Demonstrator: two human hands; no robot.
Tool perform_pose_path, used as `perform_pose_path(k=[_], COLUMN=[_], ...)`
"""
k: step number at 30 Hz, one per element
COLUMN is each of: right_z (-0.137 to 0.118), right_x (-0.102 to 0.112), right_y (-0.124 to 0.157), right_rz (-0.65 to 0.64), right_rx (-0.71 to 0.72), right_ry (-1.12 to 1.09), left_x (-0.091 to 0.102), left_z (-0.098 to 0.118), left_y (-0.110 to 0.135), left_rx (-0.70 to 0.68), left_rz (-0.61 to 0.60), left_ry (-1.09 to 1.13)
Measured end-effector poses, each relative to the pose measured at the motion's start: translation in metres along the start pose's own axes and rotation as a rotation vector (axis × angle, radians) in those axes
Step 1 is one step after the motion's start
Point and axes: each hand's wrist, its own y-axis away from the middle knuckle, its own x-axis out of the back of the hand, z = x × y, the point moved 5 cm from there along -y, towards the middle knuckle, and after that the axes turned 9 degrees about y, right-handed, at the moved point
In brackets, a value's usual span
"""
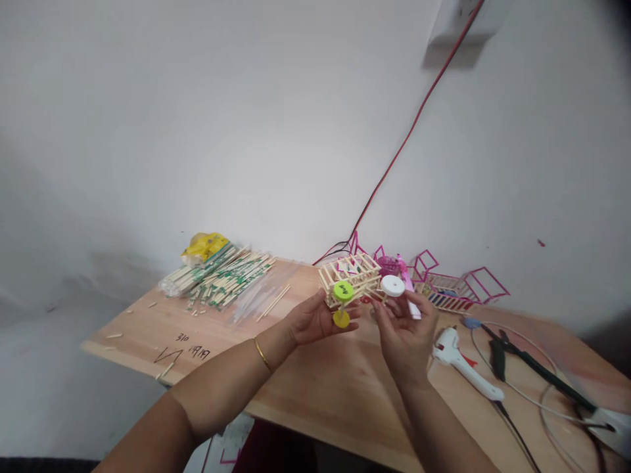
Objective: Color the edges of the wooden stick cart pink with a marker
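A small cart frame of pale wooden sticks [351, 269] is held up above the table, with my left hand [315, 322] closed around its lower left side. On the cart's near end are a green bottle cap [344, 291] and a yellow bottle cap [341, 319], placed like wheels. My right hand [407, 332] pinches a white round cap [393, 286] at the cart's right end. Whether that white cap is fixed to the cart cannot be made out. Behind my right fingers lies a pink and white object [408, 286], partly hidden.
Bundled wooden chopsticks [231, 276] with a yellow wrapper [204, 247] lie at the back left. Right of my hands are a white glue gun [468, 364], pink stick frames [486, 282] and a dark-handled cabled tool [537, 374]. A red cable [414, 125] runs down the wall.
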Motion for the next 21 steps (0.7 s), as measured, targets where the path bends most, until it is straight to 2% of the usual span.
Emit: perform_pose_path(k=[7,10,12,16,18,21], right_z=[0.013,0.013,0.008,-0.011,-0.018,-0.023], right_x=[-0.008,-0.001,0.008,0.024,0.028,0.029], right_y=[0.005,0.001,-0.004,-0.022,-0.031,-0.038], right_rz=[-0.144,-0.141,-0.094,-0.078,-0.070,-0.058], right_rx=[-0.010,0.023,0.085,0.262,0.300,0.351], right_ry=[0.016,0.040,0.061,0.122,0.144,0.300], left_x=[0.003,0.005,0.006,0.007,0.007,0.007], left_z=[0.007,0.009,0.012,0.014,0.016,0.021], left_y=[0.000,0.000,0.001,0.003,0.003,0.002], left_rx=[-0.052,-0.079,-0.102,-0.127,-0.152,-0.213], left_rz=[0.048,0.045,0.040,0.037,0.050,0.092], left_ry=[0.055,0.069,0.073,0.027,-0.037,-0.148])
